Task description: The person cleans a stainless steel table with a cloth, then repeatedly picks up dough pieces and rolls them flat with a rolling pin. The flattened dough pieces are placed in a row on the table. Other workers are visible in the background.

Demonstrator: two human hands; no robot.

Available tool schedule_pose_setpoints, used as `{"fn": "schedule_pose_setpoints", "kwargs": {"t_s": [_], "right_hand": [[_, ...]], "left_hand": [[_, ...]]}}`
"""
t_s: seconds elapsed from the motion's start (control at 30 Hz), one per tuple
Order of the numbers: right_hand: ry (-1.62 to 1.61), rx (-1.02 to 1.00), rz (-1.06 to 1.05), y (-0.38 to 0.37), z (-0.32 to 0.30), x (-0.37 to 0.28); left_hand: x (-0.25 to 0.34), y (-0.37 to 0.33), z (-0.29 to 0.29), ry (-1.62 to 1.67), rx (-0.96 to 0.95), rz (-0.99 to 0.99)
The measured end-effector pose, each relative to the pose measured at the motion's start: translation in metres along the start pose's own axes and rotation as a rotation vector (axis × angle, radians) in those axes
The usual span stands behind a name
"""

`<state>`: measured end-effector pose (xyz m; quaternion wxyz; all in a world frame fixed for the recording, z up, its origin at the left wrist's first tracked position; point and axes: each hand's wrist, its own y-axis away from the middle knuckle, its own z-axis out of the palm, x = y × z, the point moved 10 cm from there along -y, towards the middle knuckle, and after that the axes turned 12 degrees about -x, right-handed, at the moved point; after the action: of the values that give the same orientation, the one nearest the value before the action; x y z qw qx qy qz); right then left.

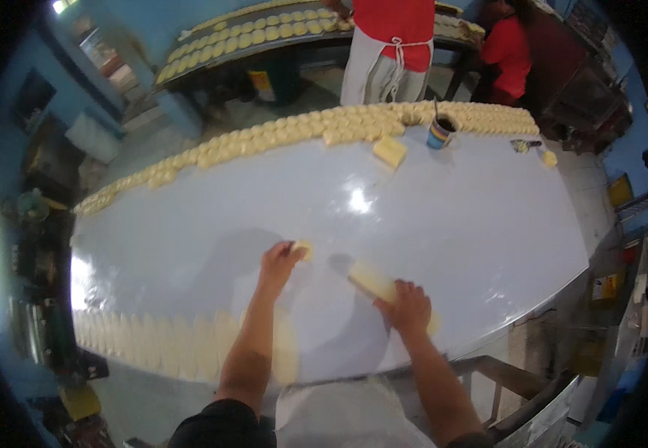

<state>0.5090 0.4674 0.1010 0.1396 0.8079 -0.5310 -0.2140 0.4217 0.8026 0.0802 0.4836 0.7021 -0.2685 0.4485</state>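
Note:
My left hand (279, 263) pinches a small piece of pale dough (304, 250) just over the white table (264, 216). To its right, my right hand (409, 305) is closed around a thick, pale rolling pin (371, 281), which is tilted with one end pointing up and left. A bit of pale yellow shows past that hand on its lower right; I cannot tell whether it is dough or the pin's other end. Long flattened strips of dough (167, 342) lie side by side along the near left edge, partly behind my left forearm.
Rows of small dough pieces (264, 138) line the far edge. Near them are a yellow block (390, 151), a striped cup (440, 131) and a small dark-handled tool (525, 145). Two people in red stand beyond, by another table with dough rounds (264, 34). A wooden frame (507, 375) stands near right.

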Motion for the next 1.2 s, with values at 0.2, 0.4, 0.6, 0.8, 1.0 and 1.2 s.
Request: {"fn": "schedule_pose_setpoints", "kwargs": {"t_s": [0.2, 0.4, 0.6, 0.8, 1.0, 1.2], "right_hand": [[-0.028, 0.028, -0.21, 0.02, -0.002, -0.012], [0.01, 0.052, -0.232, 0.044, -0.001, -0.003], [0.037, 0.015, -0.27, 0.053, 0.006, -0.004], [0.133, -0.005, -0.715, 0.09, 0.035, -0.063], [0.191, -0.14, -0.818, 0.094, 0.066, -0.117], [0.169, -0.061, -0.658, 0.026, 0.02, -0.158]], "left_hand": [[-0.096, 0.151, 0.032, -0.117, -0.207, -0.286], [-0.054, 0.183, 0.043, -0.891, 0.084, -0.184], [-0.049, 0.177, 0.116, -1.16, 0.109, 0.331], [-0.091, 0.185, 0.077, -0.46, -0.011, 0.355], [-0.097, 0.212, 0.059, -0.539, 0.094, 0.289], [-0.052, 0.133, 0.029, -0.853, 0.236, 0.306]]}}
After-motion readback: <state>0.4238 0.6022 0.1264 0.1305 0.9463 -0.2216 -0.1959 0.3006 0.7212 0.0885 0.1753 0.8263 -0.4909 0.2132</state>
